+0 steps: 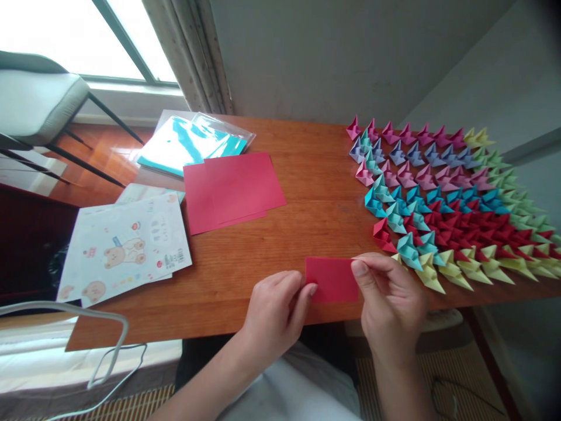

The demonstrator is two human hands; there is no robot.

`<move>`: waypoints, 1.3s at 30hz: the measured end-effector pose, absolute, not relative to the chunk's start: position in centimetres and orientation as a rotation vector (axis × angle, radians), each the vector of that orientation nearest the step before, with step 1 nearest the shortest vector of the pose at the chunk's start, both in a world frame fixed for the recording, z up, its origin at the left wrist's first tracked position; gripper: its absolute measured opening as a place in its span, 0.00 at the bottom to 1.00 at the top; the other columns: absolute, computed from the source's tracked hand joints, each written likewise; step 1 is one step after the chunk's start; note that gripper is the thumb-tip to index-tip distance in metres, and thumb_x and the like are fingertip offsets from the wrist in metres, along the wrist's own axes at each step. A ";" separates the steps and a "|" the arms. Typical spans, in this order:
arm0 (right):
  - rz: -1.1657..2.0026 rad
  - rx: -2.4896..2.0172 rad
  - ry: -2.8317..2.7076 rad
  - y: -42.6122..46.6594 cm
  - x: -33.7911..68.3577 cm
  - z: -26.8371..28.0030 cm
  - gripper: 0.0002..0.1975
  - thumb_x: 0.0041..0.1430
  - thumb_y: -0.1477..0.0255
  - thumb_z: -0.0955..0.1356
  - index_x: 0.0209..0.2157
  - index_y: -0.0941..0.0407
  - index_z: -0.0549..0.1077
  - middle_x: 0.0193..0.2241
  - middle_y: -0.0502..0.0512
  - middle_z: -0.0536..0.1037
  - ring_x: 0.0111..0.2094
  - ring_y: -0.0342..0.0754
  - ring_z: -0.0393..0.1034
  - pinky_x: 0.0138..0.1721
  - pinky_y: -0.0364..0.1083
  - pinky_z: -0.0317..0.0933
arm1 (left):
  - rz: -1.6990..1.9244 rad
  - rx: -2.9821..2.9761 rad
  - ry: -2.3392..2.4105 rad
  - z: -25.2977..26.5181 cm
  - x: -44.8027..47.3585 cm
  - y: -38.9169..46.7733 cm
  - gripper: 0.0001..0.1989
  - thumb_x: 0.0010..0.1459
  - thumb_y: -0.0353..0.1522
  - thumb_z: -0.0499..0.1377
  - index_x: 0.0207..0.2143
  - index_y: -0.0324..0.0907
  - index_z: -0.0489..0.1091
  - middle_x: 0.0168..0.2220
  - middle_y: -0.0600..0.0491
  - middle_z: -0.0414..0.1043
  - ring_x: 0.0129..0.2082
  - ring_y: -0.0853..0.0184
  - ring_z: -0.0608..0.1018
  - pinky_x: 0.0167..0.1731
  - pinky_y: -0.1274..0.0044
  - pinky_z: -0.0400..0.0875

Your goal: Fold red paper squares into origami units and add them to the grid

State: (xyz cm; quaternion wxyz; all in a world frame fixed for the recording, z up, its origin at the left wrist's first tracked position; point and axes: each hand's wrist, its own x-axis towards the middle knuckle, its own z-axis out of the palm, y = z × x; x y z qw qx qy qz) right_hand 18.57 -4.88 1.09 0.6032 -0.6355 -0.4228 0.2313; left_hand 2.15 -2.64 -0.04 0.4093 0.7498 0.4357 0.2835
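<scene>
Packaging printed with bears is laid at the left end of the tabletop, with a glossy teal packet behind it and overlapping red sheets just to its right. Farther along, the left edge of a small red paper rectangle is pinched between the thumb and curled fingers of the left hand. The rectangle is held near the front edge of the tabletop; whether the wood is touched by it cannot be told. By its look, it can be judged very light, thin and fairly crisp, easily creased and perhaps slightly slippery on its smooth face; it is best taken by its edges and corners, so that its middle is kept unmarked. Its upper right corner is gripped between the thumb and forefinger of the right hand. As for room, bare wood is offered between the red sheets and the hands and also behind them; toward the body, space is cut short by the front edge, and rightward, movement is hemmed in by rows of folded paper models, which could easily be knocked.
</scene>
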 end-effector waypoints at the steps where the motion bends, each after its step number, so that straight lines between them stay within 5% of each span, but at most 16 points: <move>1: 0.538 -1.481 -0.968 -4.9 18.6 1.1 0.05 0.59 0.69 0.73 0.31 0.53 0.77 0.27 0.51 0.77 0.31 0.47 0.73 0.33 0.46 0.68 | 0.700 1.900 1.106 0.0 2.1 -2.6 0.17 0.68 0.32 0.51 0.24 0.43 0.54 0.21 0.59 0.57 0.21 0.72 0.61 0.24 0.78 0.54; 8: 0.722 -1.531 -0.878 -4.8 19.1 0.5 0.09 0.59 0.64 0.73 0.33 0.55 0.77 0.27 0.52 0.78 0.29 0.46 0.73 0.30 0.44 0.68 | 0.661 2.016 1.150 0.4 1.0 -2.0 0.17 0.69 0.35 0.52 0.25 0.43 0.62 0.22 0.57 0.64 0.22 0.71 0.67 0.25 0.78 0.60; 11: 0.810 -1.556 -0.890 -4.7 19.3 0.1 0.09 0.59 0.63 0.73 0.34 0.55 0.77 0.28 0.52 0.79 0.30 0.46 0.73 0.30 0.43 0.68 | 0.771 2.085 1.215 0.5 0.5 -1.7 0.13 0.64 0.41 0.60 0.45 0.41 0.69 0.40 0.47 0.75 0.39 0.63 0.78 0.37 0.75 0.71; 13: 0.831 -1.575 -0.883 -4.7 19.3 -0.1 0.09 0.59 0.63 0.73 0.34 0.55 0.77 0.30 0.51 0.79 0.31 0.47 0.74 0.32 0.43 0.68 | 0.821 2.230 1.235 0.5 0.4 -1.8 0.29 0.60 0.42 0.64 0.59 0.40 0.62 0.56 0.40 0.70 0.54 0.55 0.74 0.50 0.69 0.71; 16: 0.852 -1.600 -0.890 -4.7 19.1 -0.2 0.09 0.58 0.63 0.74 0.35 0.54 0.78 0.31 0.51 0.79 0.32 0.47 0.74 0.34 0.43 0.69 | 0.759 2.503 1.155 0.5 0.7 -2.1 0.32 0.62 0.36 0.63 0.65 0.41 0.58 0.65 0.40 0.63 0.63 0.51 0.66 0.60 0.63 0.64; 21: 0.907 -1.602 -0.954 -4.6 18.6 0.0 0.09 0.60 0.63 0.73 0.36 0.54 0.78 0.33 0.52 0.80 0.34 0.47 0.74 0.37 0.43 0.69 | 0.677 2.650 1.039 0.4 1.2 -2.4 0.29 0.64 0.26 0.57 0.67 0.40 0.57 0.65 0.42 0.63 0.65 0.51 0.63 0.60 0.62 0.62; 32: 1.206 -1.537 -0.895 -4.2 19.5 0.5 0.16 0.64 0.56 0.68 0.41 0.55 0.76 0.37 0.54 0.81 0.38 0.50 0.76 0.38 0.44 0.69 | 0.796 2.385 1.010 0.0 0.7 -2.7 0.34 0.61 0.26 0.61 0.67 0.42 0.55 0.63 0.41 0.62 0.63 0.56 0.65 0.62 0.64 0.65; 35: 1.221 -1.591 -0.930 -4.2 19.6 0.4 0.13 0.61 0.59 0.71 0.39 0.55 0.76 0.36 0.53 0.81 0.37 0.50 0.76 0.38 0.44 0.69 | 0.821 2.260 0.988 0.1 0.3 -2.7 0.36 0.62 0.31 0.62 0.69 0.45 0.50 0.63 0.41 0.60 0.63 0.57 0.65 0.61 0.66 0.66; 39: 1.066 -1.679 -0.996 -4.3 19.6 0.0 0.12 0.60 0.60 0.71 0.37 0.54 0.77 0.34 0.53 0.80 0.35 0.49 0.75 0.36 0.44 0.68 | 0.706 2.172 0.861 0.8 -0.6 -2.4 0.46 0.59 0.50 0.62 0.70 0.42 0.47 0.64 0.38 0.57 0.64 0.53 0.64 0.61 0.63 0.65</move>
